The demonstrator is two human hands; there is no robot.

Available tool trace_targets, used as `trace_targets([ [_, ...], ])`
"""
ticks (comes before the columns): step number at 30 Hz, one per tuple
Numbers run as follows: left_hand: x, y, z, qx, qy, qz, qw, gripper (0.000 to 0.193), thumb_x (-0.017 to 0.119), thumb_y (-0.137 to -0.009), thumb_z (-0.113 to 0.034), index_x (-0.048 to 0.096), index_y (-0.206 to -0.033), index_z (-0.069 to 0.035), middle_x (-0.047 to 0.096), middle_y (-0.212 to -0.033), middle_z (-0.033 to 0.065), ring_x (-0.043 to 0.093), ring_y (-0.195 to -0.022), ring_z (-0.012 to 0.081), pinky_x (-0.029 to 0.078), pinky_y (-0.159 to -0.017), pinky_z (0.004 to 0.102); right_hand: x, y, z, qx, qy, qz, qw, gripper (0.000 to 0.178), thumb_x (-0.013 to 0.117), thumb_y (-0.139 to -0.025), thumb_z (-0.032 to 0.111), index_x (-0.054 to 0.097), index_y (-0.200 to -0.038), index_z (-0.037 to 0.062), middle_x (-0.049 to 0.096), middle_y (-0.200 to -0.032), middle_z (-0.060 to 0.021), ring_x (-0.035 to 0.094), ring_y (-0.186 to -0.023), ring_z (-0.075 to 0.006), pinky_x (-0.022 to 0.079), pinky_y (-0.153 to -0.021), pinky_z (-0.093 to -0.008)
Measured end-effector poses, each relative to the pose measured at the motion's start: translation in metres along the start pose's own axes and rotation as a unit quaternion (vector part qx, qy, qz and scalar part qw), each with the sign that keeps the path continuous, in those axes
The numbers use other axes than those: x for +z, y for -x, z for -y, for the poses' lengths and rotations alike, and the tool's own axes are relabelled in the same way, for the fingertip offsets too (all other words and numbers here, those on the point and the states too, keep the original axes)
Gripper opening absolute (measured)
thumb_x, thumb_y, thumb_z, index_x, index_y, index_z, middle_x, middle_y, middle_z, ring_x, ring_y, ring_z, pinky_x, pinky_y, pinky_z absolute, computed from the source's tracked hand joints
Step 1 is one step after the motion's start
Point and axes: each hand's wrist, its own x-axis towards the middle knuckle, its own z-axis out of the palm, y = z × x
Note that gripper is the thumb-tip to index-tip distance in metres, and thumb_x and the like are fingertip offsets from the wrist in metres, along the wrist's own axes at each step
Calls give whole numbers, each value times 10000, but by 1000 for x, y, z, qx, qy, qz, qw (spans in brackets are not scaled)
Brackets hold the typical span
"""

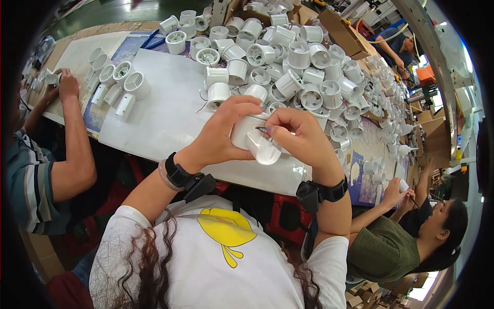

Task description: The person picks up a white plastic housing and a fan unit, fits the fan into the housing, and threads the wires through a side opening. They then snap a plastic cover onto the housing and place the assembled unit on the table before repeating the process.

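My left hand (226,129) wraps round a white plastic housing (245,133), a round cup with a short stem, and holds it tilted above the table. The stem (267,153) points toward me. Thin dark and coloured wires (263,129) come out where the cup meets the stem. Thumb and forefinger of my right hand (301,135) pinch together at these wires. The fingertips hide the wire ends. Just beyond my hands, a loose white cup-shaped housing (218,96) stands at the edge of a large heap.
A big heap of white housings (288,56) spreads over the far table and to the right. Several stemmed housings (135,86) lie at left on the white table top (159,116). Co-workers (72,118) sit left and right (391,242), handling parts. Cardboard boxes (342,33) stand behind.
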Motion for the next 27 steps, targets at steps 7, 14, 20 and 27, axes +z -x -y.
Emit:
trace_targets([
  [7,-4,2,-7,-2,-69,48,996,677,863,-600,-138,520,-1184,-115,550,-1189,93,523,-1140,258,427,-970,374,-6,-9,-8,39,-32,50,997,147,557,-828,98,628,-791,-25,587,-712,29,493,-670,-37,401,-603,-204],
  [14,1,10,3,16,27,36,999,641,835,-616,-111,513,-1170,-124,509,-1225,129,521,-1124,281,427,-959,387,-9,-17,0,83,-76,64,992,195,564,-850,166,640,-784,-1,572,-695,34,453,-623,-35,355,-558,-206],
  [20,-5,5,-2,47,3,71,996,611,806,-636,-85,499,-1162,-135,472,-1258,150,502,-1147,293,423,-953,398,-12,-12,-9,151,-142,67,976,229,588,-875,235,649,-838,17,587,-726,23,450,-627,-39,344,-575,-195],
  [27,-5,10,-2,-10,110,70,991,644,807,-603,-94,489,-1161,-148,466,-1259,130,489,-1167,281,409,-969,400,14,1,-20,-279,-35,-123,952,282,671,-793,113,645,-1064,38,610,-1130,-108,562,-975,-194,447,-780,-293],
])
